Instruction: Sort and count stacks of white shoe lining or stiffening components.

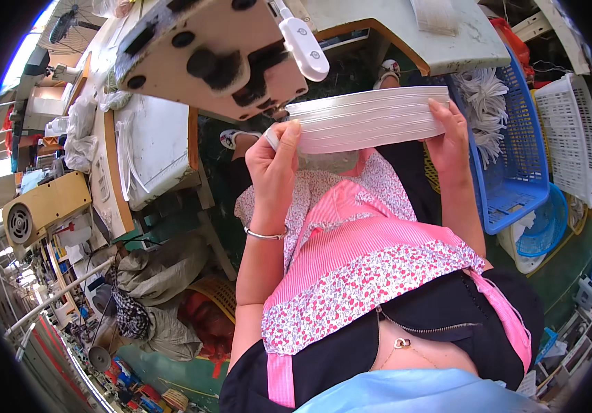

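Head view: a pink-striped cloth apron with floral panels (351, 289) spreads over the person's front and lap.
Left hand (273, 162): thumb and fingers are pinched closed on the left end of a wide, flat sheaf of glossy white strips (368, 120); a silver metal bangle (265, 235) rings the wrist.
Right hand (451, 134): closed on the right end, thumb on the visible face, other fingers partly hidden behind.
Sheaf: raised between both hands, beyond the apron's chest panels, nearly straight, strips lying side by side.
Handling: probably light, thin and bendable; its sheen suggests strips could slip out of line or crease.
Hold: best at both ends, thumbs pressed across several strips, under slight even tension.
Cream metal machine head (216, 62): just beside the left end; contact cannot be told.
Farther right: a blue plastic basket (520, 148) holds loose white strips (483, 100).
Farther left: a white-topped worktable (161, 141).
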Demonstrator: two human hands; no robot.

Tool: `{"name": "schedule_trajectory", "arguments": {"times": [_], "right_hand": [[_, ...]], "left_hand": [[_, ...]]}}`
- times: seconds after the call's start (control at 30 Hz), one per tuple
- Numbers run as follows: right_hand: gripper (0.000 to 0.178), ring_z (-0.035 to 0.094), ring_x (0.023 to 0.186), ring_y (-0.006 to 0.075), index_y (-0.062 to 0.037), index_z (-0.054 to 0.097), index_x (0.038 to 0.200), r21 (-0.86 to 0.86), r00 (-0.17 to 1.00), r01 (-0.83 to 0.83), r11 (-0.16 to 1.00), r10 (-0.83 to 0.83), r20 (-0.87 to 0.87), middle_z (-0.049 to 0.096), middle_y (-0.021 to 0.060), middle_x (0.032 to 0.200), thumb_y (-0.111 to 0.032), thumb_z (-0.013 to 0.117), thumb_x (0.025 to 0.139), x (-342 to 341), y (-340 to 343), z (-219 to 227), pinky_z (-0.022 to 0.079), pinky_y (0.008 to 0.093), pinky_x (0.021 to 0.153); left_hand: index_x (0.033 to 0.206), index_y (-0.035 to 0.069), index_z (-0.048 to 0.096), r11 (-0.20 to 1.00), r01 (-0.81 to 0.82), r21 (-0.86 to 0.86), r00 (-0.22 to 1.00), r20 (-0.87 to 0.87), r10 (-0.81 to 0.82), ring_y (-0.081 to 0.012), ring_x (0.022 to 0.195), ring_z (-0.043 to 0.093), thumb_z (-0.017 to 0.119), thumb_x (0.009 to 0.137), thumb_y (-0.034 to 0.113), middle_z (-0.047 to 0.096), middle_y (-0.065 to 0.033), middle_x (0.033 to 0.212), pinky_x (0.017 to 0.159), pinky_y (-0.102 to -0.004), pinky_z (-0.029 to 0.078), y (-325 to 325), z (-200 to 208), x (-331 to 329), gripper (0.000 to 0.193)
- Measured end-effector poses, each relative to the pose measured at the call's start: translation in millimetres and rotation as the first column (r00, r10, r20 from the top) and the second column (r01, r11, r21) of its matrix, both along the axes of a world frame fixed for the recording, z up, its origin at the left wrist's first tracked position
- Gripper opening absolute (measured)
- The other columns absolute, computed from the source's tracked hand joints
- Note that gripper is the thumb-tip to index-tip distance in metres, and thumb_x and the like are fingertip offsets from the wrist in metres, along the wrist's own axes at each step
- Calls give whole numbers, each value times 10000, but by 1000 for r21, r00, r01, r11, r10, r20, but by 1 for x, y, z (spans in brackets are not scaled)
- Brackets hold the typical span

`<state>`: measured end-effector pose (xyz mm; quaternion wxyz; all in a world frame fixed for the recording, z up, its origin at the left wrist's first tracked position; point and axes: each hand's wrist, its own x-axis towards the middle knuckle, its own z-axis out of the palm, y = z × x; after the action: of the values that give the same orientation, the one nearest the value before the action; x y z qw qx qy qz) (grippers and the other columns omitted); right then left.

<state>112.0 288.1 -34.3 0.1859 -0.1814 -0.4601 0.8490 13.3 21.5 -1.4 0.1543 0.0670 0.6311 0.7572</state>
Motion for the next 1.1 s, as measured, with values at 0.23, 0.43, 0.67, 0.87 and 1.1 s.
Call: {"name": "schedule_trajectory", "arguments": {"times": [0.23,0.43,0.67,0.87,1.1], "right_hand": [[270,659,678,116,17,633,1090,36,1000,22,999,-22,15,691,77,889,-178,645,903,-16,-5,0,520,244,516],[291,676,717,117,13,609,1139,245,998,-64,967,62,13,697,88,932,-205,624,946,-13,6,14,546,243,536],[328,686,737,134,20,579,1197,208,996,-81,975,84,-9,693,104,968,-184,625,944,-7,5,5,555,252,543],[404,688,773,167,24,541,1229,221,994,-101,970,105,-8,682,122,999,-89,680,866,-10,-7,11,546,257,542],[337,673,740,152,25,569,1161,181,997,-48,982,58,-51,677,110,971,-56,683,855,-19,-25,18,548,259,558]], "left_hand": [[875,2,647,994,-107,-4,994,-28,107,-2,470,302,648,944,118,421,76,587,443,-197,212,6,3,-5,135],[873,-2,644,991,-135,-1,990,-32,135,8,471,311,649,941,112,415,79,580,439,-195,210,8,10,-4,133],[868,-8,649,984,-177,32,984,5,177,16,473,316,658,927,80,426,78,587,433,-189,203,9,10,-5,106],[882,-15,652,968,-249,31,967,-43,250,18,469,323,660,924,70,442,75,595,432,-186,201,6,9,-4,95],[899,-14,648,963,-264,47,960,-81,267,10,470,327,660,918,61,440,69,587,437,-186,203,-4,7,-7,78]]}}
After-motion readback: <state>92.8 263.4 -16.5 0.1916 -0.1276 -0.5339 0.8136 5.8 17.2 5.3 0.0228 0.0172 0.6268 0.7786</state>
